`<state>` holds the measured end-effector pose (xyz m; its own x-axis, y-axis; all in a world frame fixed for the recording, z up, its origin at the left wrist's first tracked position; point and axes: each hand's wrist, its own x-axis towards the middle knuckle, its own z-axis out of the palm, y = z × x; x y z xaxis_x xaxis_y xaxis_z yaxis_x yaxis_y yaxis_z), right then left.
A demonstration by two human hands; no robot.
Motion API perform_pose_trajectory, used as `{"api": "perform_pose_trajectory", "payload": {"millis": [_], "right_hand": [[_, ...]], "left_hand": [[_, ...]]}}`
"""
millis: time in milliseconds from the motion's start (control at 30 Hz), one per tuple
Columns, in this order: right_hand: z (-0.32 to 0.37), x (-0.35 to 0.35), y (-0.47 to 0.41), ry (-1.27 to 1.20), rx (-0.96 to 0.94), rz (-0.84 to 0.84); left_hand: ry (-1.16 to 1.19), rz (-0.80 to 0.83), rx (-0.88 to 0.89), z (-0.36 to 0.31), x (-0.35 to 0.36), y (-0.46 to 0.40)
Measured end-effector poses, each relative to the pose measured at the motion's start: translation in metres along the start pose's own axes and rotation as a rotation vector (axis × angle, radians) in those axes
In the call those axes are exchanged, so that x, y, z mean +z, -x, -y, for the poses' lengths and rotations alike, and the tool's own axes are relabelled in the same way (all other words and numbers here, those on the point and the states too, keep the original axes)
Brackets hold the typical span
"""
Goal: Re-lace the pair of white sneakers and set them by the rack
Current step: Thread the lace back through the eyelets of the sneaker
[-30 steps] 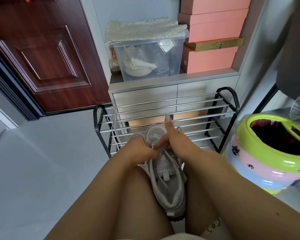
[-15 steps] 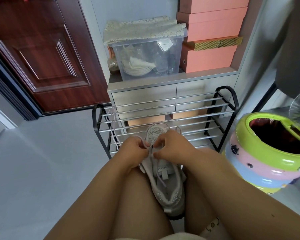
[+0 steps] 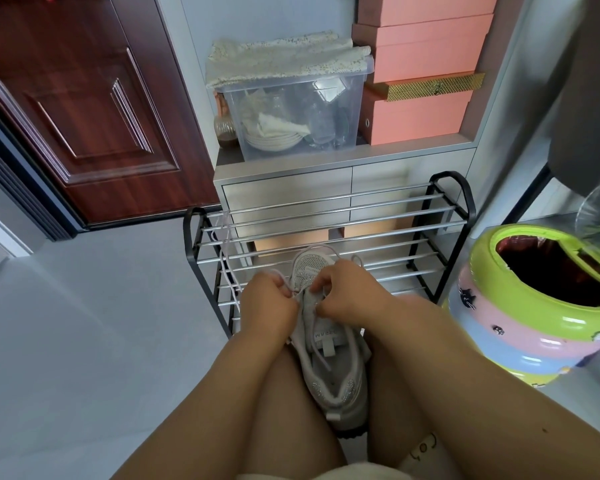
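Centrally, the left hand [image 3: 269, 303] and right hand [image 3: 343, 294] each pinch the lace [image 3: 293, 293] over the forefoot of a white sneaker [image 3: 329, 344], which is wedged toe-forward between the person's knees, just before the shoe rack [image 3: 329, 237]. The lace is probably light, limp and slippery, best gripped near its tip; the soft upper is better steadied at the sole. A second earlier, the right forefinger pointed up; it is now curled down.

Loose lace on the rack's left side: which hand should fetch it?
Left. The left hand is nearer the loose lace draped over the rack; the right hand would cross the sneaker.
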<state>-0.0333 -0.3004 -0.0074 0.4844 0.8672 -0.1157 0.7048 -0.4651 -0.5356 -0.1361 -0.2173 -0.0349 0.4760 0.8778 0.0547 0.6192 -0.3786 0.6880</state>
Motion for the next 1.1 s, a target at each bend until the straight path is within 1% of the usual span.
{"api": "perform_pose_trajectory", "payload": {"millis": [133, 300, 500, 600, 767, 900, 1067, 1100], "right_hand": [[0.001, -0.001, 0.001, -0.027, 0.003, 0.014], [0.0, 0.0, 0.001, -0.079, 0.023, 0.021], [-0.001, 0.0, 0.001, -0.08, 0.02, 0.018], [-0.002, 0.0, 0.001, -0.086, 0.008, 0.017], [-0.004, -0.001, -0.001, -0.002, -0.013, 0.041], [-0.004, -0.005, 0.0, 0.069, -0.031, 0.076], [-0.003, -0.007, 0.002, 0.076, -0.075, 0.11], [-0.002, -0.007, 0.002, 0.111, -0.087, 0.135]], "left_hand": [[-0.011, 0.038, 0.021, 0.002, -0.001, 0.0], [0.113, -0.001, -0.042, 0.002, 0.0, 0.004], [0.003, 0.054, 0.054, 0.006, -0.001, 0.002], [-0.002, 0.106, 0.092, 0.006, -0.002, 0.003], [0.005, 0.129, 0.132, 0.007, -0.003, 0.001], [-0.01, 0.183, 0.135, 0.01, -0.002, -0.003], [-0.015, 0.107, 0.138, 0.012, -0.001, -0.003], [-0.011, 0.102, 0.134, 0.013, 0.0, -0.003]]}}
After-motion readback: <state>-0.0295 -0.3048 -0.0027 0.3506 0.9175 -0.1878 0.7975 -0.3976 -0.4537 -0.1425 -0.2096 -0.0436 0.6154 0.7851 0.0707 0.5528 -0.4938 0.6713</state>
